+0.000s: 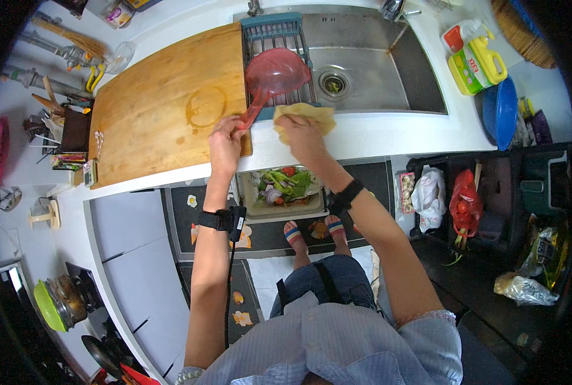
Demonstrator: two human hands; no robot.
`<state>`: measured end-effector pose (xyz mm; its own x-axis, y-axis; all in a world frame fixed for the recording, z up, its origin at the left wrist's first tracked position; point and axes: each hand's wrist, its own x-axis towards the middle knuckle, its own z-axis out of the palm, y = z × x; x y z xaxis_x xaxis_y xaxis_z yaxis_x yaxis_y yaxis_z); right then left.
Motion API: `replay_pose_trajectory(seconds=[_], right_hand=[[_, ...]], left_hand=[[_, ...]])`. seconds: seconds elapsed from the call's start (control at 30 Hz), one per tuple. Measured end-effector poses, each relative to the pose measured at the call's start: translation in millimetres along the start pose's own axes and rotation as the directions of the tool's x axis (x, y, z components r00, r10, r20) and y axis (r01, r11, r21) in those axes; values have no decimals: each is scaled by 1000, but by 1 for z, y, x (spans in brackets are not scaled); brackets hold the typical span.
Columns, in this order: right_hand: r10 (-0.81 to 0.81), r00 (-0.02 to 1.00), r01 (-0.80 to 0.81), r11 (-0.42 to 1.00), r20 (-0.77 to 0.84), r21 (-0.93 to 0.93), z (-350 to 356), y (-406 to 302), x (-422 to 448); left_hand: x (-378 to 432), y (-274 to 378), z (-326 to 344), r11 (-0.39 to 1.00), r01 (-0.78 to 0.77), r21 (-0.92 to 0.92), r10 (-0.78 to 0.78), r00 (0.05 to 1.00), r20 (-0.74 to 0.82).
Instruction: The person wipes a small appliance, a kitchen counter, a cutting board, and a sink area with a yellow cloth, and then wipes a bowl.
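My left hand (226, 143) grips the handle end of a translucent red plastic water dipper (279, 72). Its bowl lies over the teal dish-drying rack (271, 25) that spans the left side of the stainless-steel sink (370, 72). Under my right hand (301, 137) is a crumpled yellow cloth (323, 118), pressed near the sink's front edge. Beside my left wrist is the large wooden cutting board (156, 106), which has a wet ring on its surface.
Below the counter, a bin (257, 211) holds vegetable scraps. A yellow detergent jug (476, 67) and a blue basin (500, 113) stand at the right. Left of the board is a dark utensil holder (76, 127). Bagged produce (465, 204) sits at lower right.
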<state>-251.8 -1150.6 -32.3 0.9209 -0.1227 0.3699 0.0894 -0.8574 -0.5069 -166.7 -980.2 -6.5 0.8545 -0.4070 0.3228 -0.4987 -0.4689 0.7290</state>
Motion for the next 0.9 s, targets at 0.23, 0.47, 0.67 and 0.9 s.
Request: replay_pose_trajectory(seconds=[0.23, 0.47, 0.67, 0.9], right_hand=[[50, 984, -79, 982, -169, -171, 56, -50, -7], [121, 991, -125, 989, -49, -85, -6, 2, -37], [379, 917, -396, 820, -126, -414, -103, 106, -89], [360, 921, -383, 779, -145, -497, -13, 40, -57]], left_hand=[[-1, 3, 11, 998, -59, 33, 58, 998, 29], [-15, 14, 17, 995, -45, 94, 43, 999, 18], [-25, 13, 11, 998, -15, 61, 17, 999, -37], [-50, 44, -17, 999, 21, 35, -13, 975, -221]])
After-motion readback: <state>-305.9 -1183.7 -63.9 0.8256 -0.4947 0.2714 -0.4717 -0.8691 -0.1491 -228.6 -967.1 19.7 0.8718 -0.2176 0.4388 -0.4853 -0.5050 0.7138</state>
